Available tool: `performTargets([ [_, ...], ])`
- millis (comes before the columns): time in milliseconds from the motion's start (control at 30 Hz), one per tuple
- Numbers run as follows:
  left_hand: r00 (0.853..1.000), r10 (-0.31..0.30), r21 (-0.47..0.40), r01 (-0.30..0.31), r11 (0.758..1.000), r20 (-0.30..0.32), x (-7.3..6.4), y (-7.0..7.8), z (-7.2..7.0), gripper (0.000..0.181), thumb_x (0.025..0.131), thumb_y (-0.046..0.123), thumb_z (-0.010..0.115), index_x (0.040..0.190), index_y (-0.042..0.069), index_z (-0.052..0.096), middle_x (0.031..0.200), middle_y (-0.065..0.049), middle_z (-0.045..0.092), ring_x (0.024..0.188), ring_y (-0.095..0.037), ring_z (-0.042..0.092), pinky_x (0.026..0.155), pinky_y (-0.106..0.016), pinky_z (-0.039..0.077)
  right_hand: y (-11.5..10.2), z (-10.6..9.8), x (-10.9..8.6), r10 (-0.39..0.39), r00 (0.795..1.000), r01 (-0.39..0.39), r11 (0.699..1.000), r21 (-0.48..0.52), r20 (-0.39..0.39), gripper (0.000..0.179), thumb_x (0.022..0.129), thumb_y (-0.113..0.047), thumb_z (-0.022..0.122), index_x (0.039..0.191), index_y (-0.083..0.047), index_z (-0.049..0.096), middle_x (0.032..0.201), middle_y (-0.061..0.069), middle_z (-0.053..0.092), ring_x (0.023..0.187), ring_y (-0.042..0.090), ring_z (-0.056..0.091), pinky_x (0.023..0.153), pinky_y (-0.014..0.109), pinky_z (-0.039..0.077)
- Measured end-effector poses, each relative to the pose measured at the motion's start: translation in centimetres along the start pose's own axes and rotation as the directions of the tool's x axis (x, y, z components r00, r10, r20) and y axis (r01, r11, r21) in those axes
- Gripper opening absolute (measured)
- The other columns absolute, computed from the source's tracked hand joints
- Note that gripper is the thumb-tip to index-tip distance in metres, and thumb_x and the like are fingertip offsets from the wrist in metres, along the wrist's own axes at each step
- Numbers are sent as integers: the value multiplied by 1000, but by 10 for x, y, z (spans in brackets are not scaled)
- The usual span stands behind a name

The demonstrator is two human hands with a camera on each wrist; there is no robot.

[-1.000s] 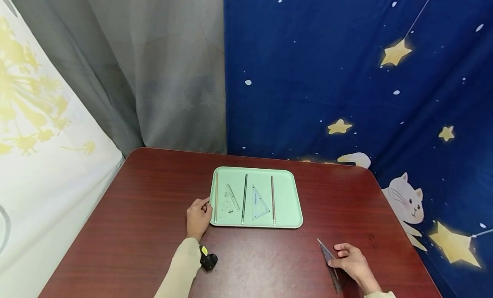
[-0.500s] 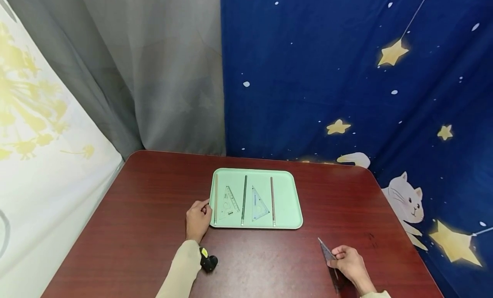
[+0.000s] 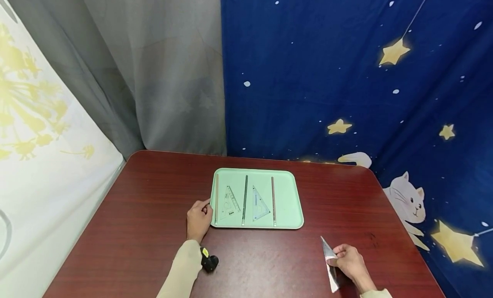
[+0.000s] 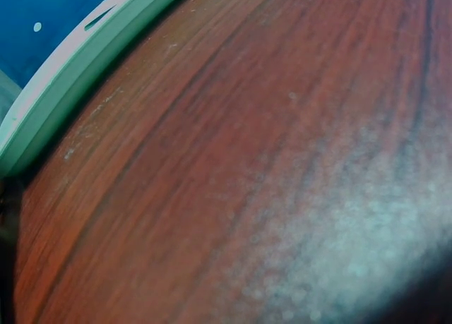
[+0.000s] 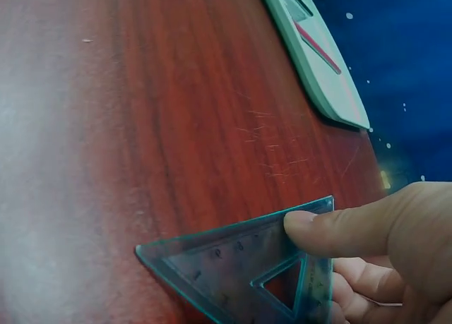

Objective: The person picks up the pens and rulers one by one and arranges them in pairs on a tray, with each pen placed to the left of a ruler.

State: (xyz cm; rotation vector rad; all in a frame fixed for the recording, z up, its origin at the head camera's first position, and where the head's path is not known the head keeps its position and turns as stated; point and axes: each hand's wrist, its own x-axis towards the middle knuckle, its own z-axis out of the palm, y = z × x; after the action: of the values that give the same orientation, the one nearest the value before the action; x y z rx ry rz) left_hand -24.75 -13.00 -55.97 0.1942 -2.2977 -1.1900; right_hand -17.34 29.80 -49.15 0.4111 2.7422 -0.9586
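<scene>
In the head view, a pale green tray (image 3: pixel 289 204) lies on the table with two clear set squares, one (image 3: pixel 230 204) to the left and a bluish one (image 3: pixel 260 205), between three pencils. My left hand (image 3: pixel 198 221) grips the tray's left rim near its front corner; its fingers are out of the left wrist view, where the tray's rim (image 4: pixel 70 91) shows. Right of the tray and nearer to me, my right hand (image 3: pixel 351 263) pinches another clear set square (image 5: pixel 212 267) with a triangular cutout. It is held tilted, its narrow tip pointing away from me, the thumb pressed on its face.
On the tray, the tan pencil (image 3: pixel 217 199) is leftmost, the dark pencil (image 3: pixel 244 199) stands between the set squares, and the reddish pencil (image 3: pixel 273 201) is to their right. A dark red wooden table (image 3: pixel 154 186) fills the foreground, backed by grey and blue curtains (image 3: pixel 292 75).
The set square in my right hand has turned, its face now catching bright light, and its tip has shifted slightly right. The left hand stays at the tray's rim.
</scene>
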Motion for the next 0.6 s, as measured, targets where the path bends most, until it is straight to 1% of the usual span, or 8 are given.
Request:
performTargets([
  [167,1000,-7,-4,7,1000,9,0,0,1,24,87,4,57,104,2,74,78,-6,64,55,-5,46,53,-21,40,-2,-5,2,-2,1000,2,1000,31,-8,29,65,-9,78,86,3,62,74,3,65,69,13,56,63,29,42],
  [233,1000,-9,-3,9,1000,11,1,0,1,25,87,4,57,104,2,74,78,-6,65,55,-5,47,53,-21,41,-2,-5,4,7,1000,-7,997,81,-2,27,67,-6,75,88,6,63,73,2,66,66,12,56,61,28,43],
  [300,1000,-10,-2,10,1000,14,1,0,1,25,87,4,57,105,2,74,78,-6,64,55,-5,47,53,-21,40,-2,-6,5,14,1000,-16,989,144,21,27,69,-2,72,92,10,63,73,2,65,65,11,56,60,27,43],
  [367,1000,-11,-4,11,1000,14,1,0,1,25,87,4,57,105,2,74,78,-5,64,55,-6,47,53,-21,41,-2,-6,7,28,998,-40,974,222,53,29,71,1,69,97,12,62,75,2,65,66,11,56,59,27,44],
  [433,1000,-11,-6,11,1000,10,1,0,1,25,87,4,57,104,2,74,78,-5,64,55,-6,47,53,-21,41,-2,-8,8,34,995,-61,953,296,97,31,73,0,68,101,12,61,75,2,65,66,10,57,57,27,46],
  [500,1000,-10,-4,10,1000,9,1,0,1,24,86,4,57,104,1,74,78,-6,64,55,-6,47,53,-21,41,-1,-9,9,27,990,-76,933,351,141,32,74,-2,68,103,11,61,76,0,65,67,9,58,58,28,47],
  [533,1000,-11,-4,11,1000,9,1,0,0,24,86,3,57,104,1,74,78,-6,64,55,-6,47,53,-21,41,0,-11,10,16,985,-82,923,377,175,30,76,-3,67,103,9,62,76,-2,66,67,8,58,57,28,47],
  [600,1000,-14,-1,14,1000,12,1,0,0,25,86,4,57,104,1,74,78,-6,64,55,-6,47,53,-21,41,0,-12,12,11,977,-100,907,410,214,30,76,-6,68,103,6,63,76,-4,66,66,9,58,57,30,48],
])
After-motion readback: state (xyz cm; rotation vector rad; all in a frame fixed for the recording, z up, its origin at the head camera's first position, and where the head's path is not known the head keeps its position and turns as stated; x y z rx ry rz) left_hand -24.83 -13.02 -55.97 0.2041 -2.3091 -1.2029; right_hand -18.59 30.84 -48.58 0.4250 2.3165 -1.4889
